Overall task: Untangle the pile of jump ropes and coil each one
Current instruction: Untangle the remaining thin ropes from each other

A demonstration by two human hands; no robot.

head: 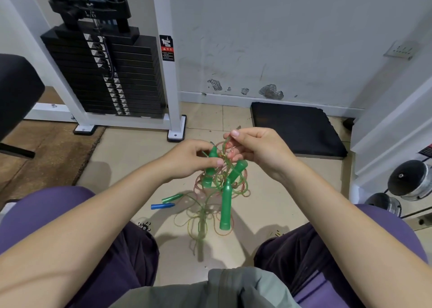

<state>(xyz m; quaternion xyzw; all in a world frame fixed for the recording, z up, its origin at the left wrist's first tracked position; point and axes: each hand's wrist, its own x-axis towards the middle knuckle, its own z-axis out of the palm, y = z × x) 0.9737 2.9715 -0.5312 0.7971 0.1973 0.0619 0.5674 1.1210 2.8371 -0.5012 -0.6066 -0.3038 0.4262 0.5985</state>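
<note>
- Two hands hold a tangle of jump ropes point(219, 181) in the air above the tiled floor point(131, 158), between your knees.
- Your left hand point(187, 160) grips a green handle point(211, 160) in the knot.
- Your right hand point(259, 148) pinches a thin cord loop point(225, 145) at the top.
- A blue handle point(162, 206) lies on the floor below.

A small gym corner: a white cable machine's black weight stack point(105, 74) against a scuffed wall point(280, 38), chrome dumbbells point(409, 181) racked right, black foam mat point(297, 130) on tiled floor point(131, 158).
</note>
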